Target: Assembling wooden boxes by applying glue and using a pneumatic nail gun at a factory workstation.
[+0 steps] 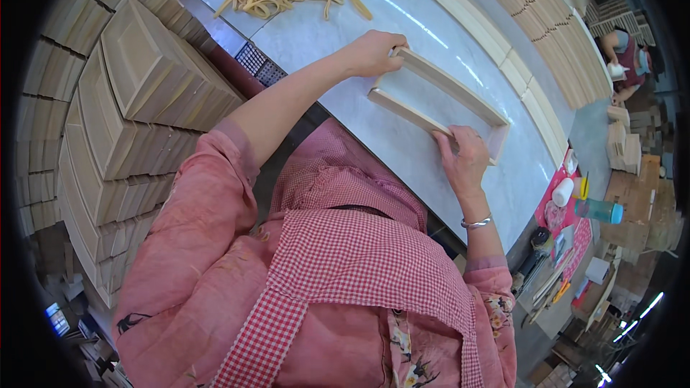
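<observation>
The left hand (374, 54) has its grip closed on the far corner of a wooden frame (440, 104). The right hand (463, 156) presses flat on its near rail, fingers loosely curled, both arms reaching across the desk (323, 36).

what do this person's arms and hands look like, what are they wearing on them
Both hands are bare, with no gloves. The left hand extends from a bare forearm; a loose pink sleeve is pushed up near the elbow. The right hand has a thin silver bangle at the wrist, and its pink sleeve cuff shows a floral print. A red-and-white checked apron covers the body.
</observation>
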Demonstrator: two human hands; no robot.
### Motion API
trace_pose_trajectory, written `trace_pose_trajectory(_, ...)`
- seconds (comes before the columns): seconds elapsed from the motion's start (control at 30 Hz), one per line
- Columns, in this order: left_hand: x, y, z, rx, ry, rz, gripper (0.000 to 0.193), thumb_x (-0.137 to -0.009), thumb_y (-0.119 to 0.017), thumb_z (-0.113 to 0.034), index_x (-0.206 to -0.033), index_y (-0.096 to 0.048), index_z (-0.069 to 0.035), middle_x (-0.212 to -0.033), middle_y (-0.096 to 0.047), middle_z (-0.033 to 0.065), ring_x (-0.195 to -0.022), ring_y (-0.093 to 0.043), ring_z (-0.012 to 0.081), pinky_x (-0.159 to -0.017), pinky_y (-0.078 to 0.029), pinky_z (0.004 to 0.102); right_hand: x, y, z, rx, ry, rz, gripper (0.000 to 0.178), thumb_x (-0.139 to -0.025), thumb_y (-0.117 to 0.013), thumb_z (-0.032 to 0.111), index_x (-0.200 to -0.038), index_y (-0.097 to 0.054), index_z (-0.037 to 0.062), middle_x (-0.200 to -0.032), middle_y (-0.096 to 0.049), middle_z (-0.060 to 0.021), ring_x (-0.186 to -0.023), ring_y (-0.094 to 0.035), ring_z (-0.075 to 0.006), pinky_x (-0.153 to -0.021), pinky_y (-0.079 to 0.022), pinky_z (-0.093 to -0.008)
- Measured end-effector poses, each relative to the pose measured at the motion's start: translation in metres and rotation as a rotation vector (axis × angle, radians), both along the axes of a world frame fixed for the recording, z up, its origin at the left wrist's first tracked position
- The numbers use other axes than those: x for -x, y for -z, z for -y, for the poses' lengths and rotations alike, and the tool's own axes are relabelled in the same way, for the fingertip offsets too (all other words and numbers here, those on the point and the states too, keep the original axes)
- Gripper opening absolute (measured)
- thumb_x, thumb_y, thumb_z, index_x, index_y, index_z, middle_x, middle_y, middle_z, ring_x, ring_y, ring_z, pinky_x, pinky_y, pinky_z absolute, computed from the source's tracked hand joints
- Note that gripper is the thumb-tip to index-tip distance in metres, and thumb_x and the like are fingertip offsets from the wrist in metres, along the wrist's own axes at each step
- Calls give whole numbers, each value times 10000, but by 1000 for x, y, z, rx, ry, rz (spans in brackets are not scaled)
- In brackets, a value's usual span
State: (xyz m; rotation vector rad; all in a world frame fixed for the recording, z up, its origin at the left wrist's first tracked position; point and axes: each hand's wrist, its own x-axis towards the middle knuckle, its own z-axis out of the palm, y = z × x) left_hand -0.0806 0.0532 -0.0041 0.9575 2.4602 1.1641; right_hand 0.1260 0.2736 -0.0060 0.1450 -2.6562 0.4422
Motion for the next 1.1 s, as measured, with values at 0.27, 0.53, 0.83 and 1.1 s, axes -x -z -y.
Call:
trace_pose_trajectory(0.27,-8,-2,14,-273,-23,535,602,-813,-737,-184,-1374,-565,-50,-1081,-699,129,-827,-632,232,-750,-538,344,2,-3,3,14,44,28,188,-822,-812,173,-905,-680,68,-842,-680,-36,-740,-609,-218,-707,-471,-327)
trace_pose_trajectory(0.53,-17,7,40,-177,244,416,1052,-716,-829,-57,-1591,-245,-37,-1169,-622,187,-836,-618,227,-761,-559,322,-4,-7,1,9,49,90,200,-814,-812,148,-938,-689,51,-855,-679,-47,-745,-607,-223,-728,-487,-321)
trace_pose_trajectory(0.83,-18,11,46,-230,235,327,1073,-708,-830,-20,-1589,-216,-6,-1095,-616,180,-803,-608,225,-705,-547,321,113,-75,43,393,-210,259,247,-844,-728,51,-1083,-702,-3,-986,-661,-87,-818,-604,-201,-792,-502,-298)
trace_pose_trajectory(1.1,-17,20,37,-261,262,290,1073,-717,-832,-39,-1589,-210,2,-1126,-591,170,-778,-585,234,-690,-526,326,290,-5,110,-71,-140,444,155,-837,-680,166,-886,-687,19,-977,-666,-138,-807,-623,-349,-759,-531,-420)
